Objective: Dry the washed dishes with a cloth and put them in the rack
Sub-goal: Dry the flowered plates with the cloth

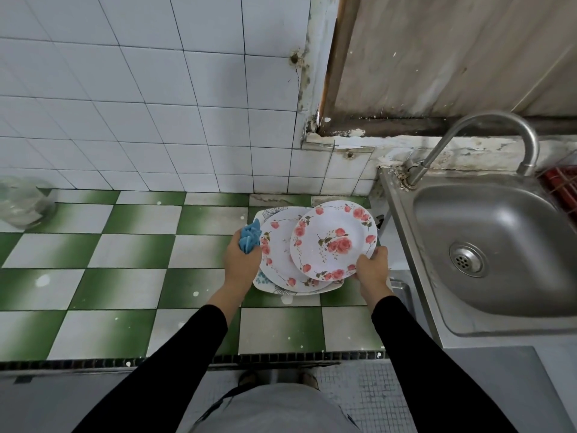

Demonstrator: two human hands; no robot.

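Observation:
A stack of white plates sits on the green-and-white tiled counter (pixel 125 254) beside the sink. My right hand (pixel 371 268) grips the near rim of the top rose-patterned plate (pixel 332 240), which is tilted up off the stack. Below it lie a second rose plate (pixel 278 260) and a squarish plate (pixel 265 284) with grey and blue flowers. My left hand (pixel 242 260) holds a bunched blue cloth (pixel 249 235) at the left edge of the stack.
A steel sink (pixel 487 245) with a curved tap (pixel 487 132) is at the right. A red rack (pixel 562 185) shows at the far right edge behind the sink. A clear lidded container (pixel 25 201) stands at the counter's far left by the tiled wall.

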